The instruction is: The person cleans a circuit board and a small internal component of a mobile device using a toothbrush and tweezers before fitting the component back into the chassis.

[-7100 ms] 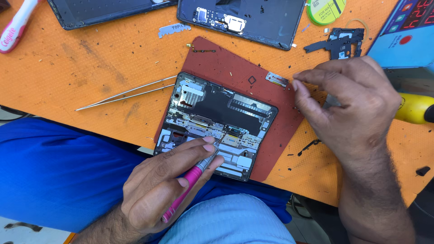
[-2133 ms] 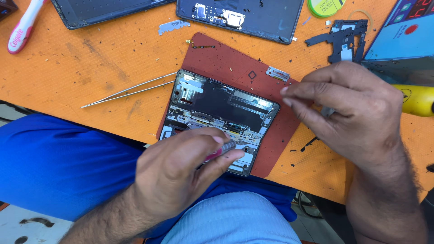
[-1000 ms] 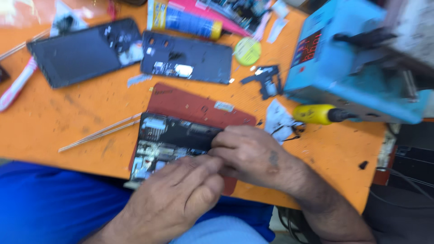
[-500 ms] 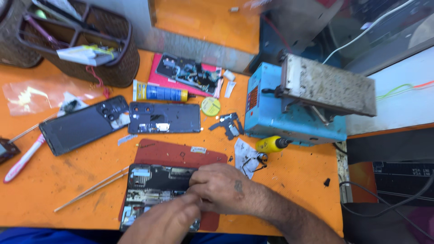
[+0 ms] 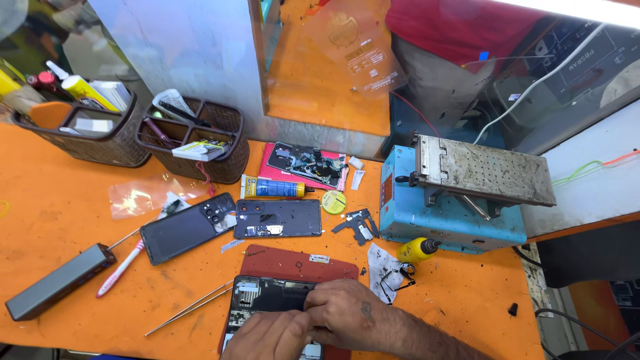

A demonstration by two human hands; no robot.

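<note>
An opened phone (image 5: 257,300) with its circuit boards exposed lies on a dark red mat (image 5: 293,262) at the near edge of the orange table (image 5: 60,200). Both hands rest on it at the bottom of the view. My left hand (image 5: 267,339) is curled over the phone's lower part and is partly cut off by the frame edge. My right hand (image 5: 347,313) covers the phone's right side, fingers bent down onto it. Anything held in either hand is hidden. Metal tweezers (image 5: 190,308) lie just left of the phone.
Behind the mat lie two dark phone back covers (image 5: 183,228) (image 5: 277,219), a glue tube (image 5: 273,189), a pink-handled tool (image 5: 120,268) and a grey bar (image 5: 57,283). A blue heating machine (image 5: 453,207), a yellow bottle (image 5: 415,250) and two brown baskets (image 5: 200,143) stand further back.
The view has tilted up and pulled back, so the back of the table and the machine show. Both hands have stayed on the opened phone, and the pink tool in my left hand is no longer visible.
</note>
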